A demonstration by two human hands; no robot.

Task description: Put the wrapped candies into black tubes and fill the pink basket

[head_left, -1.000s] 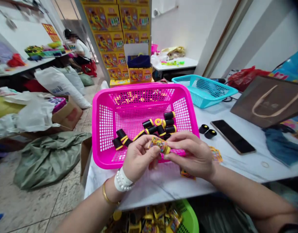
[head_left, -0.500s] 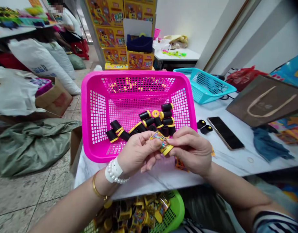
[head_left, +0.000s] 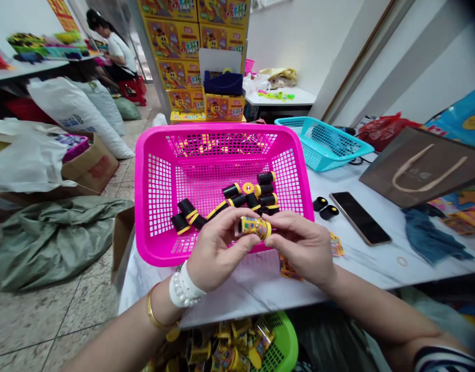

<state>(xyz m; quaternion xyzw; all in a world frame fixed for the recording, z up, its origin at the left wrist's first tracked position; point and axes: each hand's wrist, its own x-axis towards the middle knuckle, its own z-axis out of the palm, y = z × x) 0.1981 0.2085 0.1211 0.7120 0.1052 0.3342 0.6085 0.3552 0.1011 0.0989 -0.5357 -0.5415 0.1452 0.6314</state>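
Note:
My left hand (head_left: 216,253) and my right hand (head_left: 305,248) hold one small canister (head_left: 255,227) between them, lying on its side. A printed yellow label covers its body, and a yellow rim faces right. My left fingers and thumb grip the label end; my right fingertips pinch the rim end. Behind them stands a pink mesh basket (head_left: 141,206) with several black canisters (head_left: 237,200) with yellow rims. Printed label sheets (head_left: 288,269) lie on the marble-patterned table (head_left: 237,297), partly under my right hand. Below the table edge, a green basket (head_left: 287,343) holds several yellow-labelled canisters (head_left: 225,351).
Two black canisters (head_left: 329,212) and a phone (head_left: 360,217) lie right of the pink basket. Farther right are a blue basket (head_left: 322,164), a brown paper bag (head_left: 419,165) and blue cloth (head_left: 434,237). Yellow cartons (head_left: 177,41) are stacked behind. A seated person (head_left: 119,54) is at far left.
The label, earlier held as a flat-looking piece between my fingertips, now shows wrapped round the canister body. My left hand has closed further round it. The view has tipped slightly upward.

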